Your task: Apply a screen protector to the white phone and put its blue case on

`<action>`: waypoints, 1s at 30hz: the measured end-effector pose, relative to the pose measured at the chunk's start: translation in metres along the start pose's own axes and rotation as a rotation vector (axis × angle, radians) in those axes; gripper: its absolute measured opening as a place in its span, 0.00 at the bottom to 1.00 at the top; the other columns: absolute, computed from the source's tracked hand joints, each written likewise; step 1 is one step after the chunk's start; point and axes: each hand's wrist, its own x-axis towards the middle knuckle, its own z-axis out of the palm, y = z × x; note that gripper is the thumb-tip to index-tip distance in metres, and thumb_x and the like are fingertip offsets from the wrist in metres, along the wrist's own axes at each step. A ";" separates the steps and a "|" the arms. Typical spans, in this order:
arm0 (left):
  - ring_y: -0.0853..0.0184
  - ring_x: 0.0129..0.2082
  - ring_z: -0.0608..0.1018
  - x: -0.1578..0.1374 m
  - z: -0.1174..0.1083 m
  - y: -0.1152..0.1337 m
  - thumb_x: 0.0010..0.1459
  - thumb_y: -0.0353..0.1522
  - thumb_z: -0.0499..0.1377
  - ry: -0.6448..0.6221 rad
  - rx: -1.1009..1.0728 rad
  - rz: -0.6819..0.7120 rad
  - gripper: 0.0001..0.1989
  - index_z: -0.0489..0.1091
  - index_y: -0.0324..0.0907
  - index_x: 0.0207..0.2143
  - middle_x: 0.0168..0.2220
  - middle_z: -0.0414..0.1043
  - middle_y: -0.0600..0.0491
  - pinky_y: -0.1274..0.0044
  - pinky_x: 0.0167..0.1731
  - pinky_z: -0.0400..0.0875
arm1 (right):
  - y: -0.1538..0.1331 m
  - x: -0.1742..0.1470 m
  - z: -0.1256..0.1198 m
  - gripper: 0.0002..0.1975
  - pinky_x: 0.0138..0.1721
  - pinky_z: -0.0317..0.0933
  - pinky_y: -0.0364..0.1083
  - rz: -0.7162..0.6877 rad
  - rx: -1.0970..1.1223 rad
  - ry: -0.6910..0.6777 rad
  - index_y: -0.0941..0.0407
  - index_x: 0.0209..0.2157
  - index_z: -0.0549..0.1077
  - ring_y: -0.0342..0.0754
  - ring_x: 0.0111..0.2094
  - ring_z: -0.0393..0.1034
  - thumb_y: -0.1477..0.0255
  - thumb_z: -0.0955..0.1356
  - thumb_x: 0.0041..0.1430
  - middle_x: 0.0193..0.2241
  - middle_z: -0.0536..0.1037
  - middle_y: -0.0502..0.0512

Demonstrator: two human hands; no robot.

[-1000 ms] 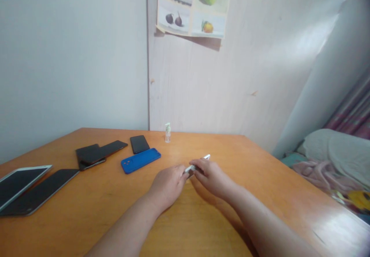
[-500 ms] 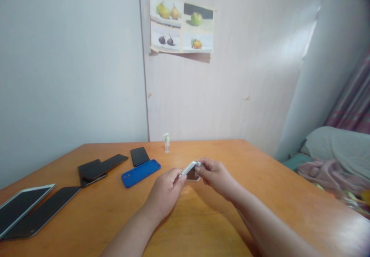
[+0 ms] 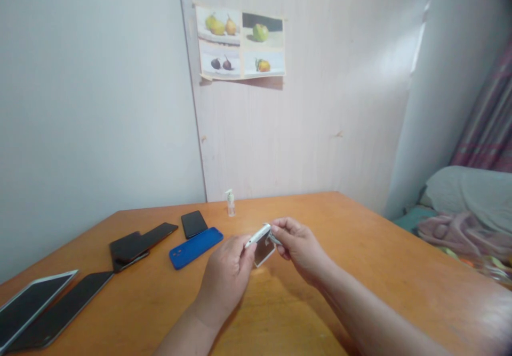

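A small white-edged phone is held tilted above the table, its dark screen turned toward me. My left hand is closed on its left side, thumb in front. At the phone's upper right edge, my right hand pinches a small, pale, crumpled cloth against it. Fingers cover most of the cloth, so whether it is fabric or tissue is unclear. To the left of my left hand lies a blue phone case, with a black phone just behind it.
A clear pump bottle stands near the back of the wooden table. Dark phones overlap at the left. Nearer, a white-framed tablet lies beside a dark tablet. Bedding is beyond the right edge.
The phone has tipped so that more of its screen shows. My right hand has shifted slightly with the cloth along its edge. The camera view has turned a little.
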 end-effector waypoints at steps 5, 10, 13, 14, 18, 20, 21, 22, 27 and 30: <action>0.62 0.38 0.76 0.000 -0.001 0.003 0.68 0.36 0.50 -0.009 0.043 0.033 0.11 0.71 0.44 0.42 0.37 0.75 0.49 0.74 0.39 0.67 | -0.006 -0.008 0.006 0.17 0.19 0.50 0.39 -0.091 0.013 -0.002 0.56 0.37 0.72 0.38 0.19 0.59 0.57 0.72 0.54 0.22 0.71 0.45; 0.62 0.39 0.76 0.000 0.000 0.003 0.67 0.36 0.51 -0.018 0.014 0.031 0.11 0.72 0.44 0.43 0.38 0.75 0.49 0.73 0.40 0.68 | -0.005 -0.009 0.008 0.17 0.22 0.58 0.41 -0.180 -0.180 0.043 0.56 0.40 0.75 0.40 0.22 0.63 0.57 0.71 0.55 0.25 0.73 0.48; 0.63 0.40 0.77 0.000 0.002 0.004 0.67 0.36 0.52 -0.023 -0.055 0.013 0.11 0.72 0.45 0.45 0.39 0.76 0.50 0.74 0.40 0.69 | 0.001 -0.007 0.005 0.16 0.24 0.61 0.42 -0.272 -0.354 0.101 0.55 0.43 0.75 0.42 0.24 0.66 0.59 0.68 0.60 0.30 0.76 0.52; 0.63 0.40 0.77 -0.001 0.002 0.005 0.67 0.35 0.53 -0.022 -0.082 0.006 0.11 0.72 0.45 0.46 0.40 0.76 0.50 0.74 0.41 0.69 | 0.003 -0.008 0.004 0.14 0.26 0.62 0.43 -0.311 -0.417 0.120 0.55 0.43 0.76 0.43 0.26 0.68 0.61 0.68 0.61 0.31 0.77 0.53; 0.65 0.38 0.77 -0.002 0.004 0.007 0.66 0.34 0.54 -0.015 -0.168 -0.016 0.09 0.72 0.45 0.45 0.39 0.77 0.51 0.76 0.39 0.69 | 0.009 -0.015 0.009 0.10 0.36 0.66 0.45 -0.524 -0.607 0.094 0.53 0.43 0.77 0.46 0.34 0.72 0.68 0.65 0.65 0.34 0.78 0.54; 0.65 0.37 0.77 -0.001 0.004 0.007 0.66 0.35 0.55 -0.013 -0.197 -0.023 0.09 0.73 0.44 0.43 0.38 0.77 0.51 0.76 0.38 0.69 | 0.010 -0.019 0.014 0.10 0.40 0.66 0.46 -0.609 -0.652 -0.018 0.52 0.44 0.76 0.47 0.37 0.72 0.71 0.64 0.66 0.35 0.79 0.54; 0.65 0.37 0.77 -0.001 0.004 0.006 0.66 0.35 0.55 -0.008 -0.209 -0.026 0.09 0.73 0.44 0.42 0.38 0.77 0.51 0.76 0.38 0.69 | 0.009 -0.020 0.015 0.10 0.40 0.65 0.46 -0.637 -0.669 -0.069 0.52 0.44 0.76 0.46 0.37 0.72 0.72 0.63 0.67 0.35 0.79 0.54; 0.65 0.38 0.77 -0.001 0.004 0.006 0.65 0.35 0.55 0.000 -0.217 -0.030 0.09 0.73 0.44 0.42 0.38 0.77 0.51 0.76 0.38 0.69 | 0.009 -0.020 0.015 0.10 0.40 0.65 0.45 -0.655 -0.685 -0.097 0.52 0.44 0.76 0.46 0.37 0.72 0.72 0.63 0.67 0.34 0.79 0.53; 0.65 0.37 0.78 0.000 0.006 0.003 0.64 0.34 0.56 0.037 -0.198 -0.041 0.07 0.74 0.45 0.42 0.37 0.77 0.53 0.75 0.39 0.69 | 0.007 -0.012 0.004 0.08 0.38 0.65 0.45 -0.673 -0.735 0.103 0.54 0.43 0.76 0.47 0.36 0.73 0.72 0.65 0.66 0.34 0.78 0.55; 0.65 0.36 0.77 -0.001 0.006 0.003 0.64 0.34 0.56 0.032 -0.192 -0.038 0.07 0.74 0.45 0.41 0.36 0.77 0.53 0.76 0.37 0.68 | 0.007 -0.014 0.008 0.09 0.39 0.65 0.45 -0.683 -0.723 0.066 0.53 0.43 0.76 0.46 0.36 0.73 0.73 0.65 0.66 0.35 0.78 0.54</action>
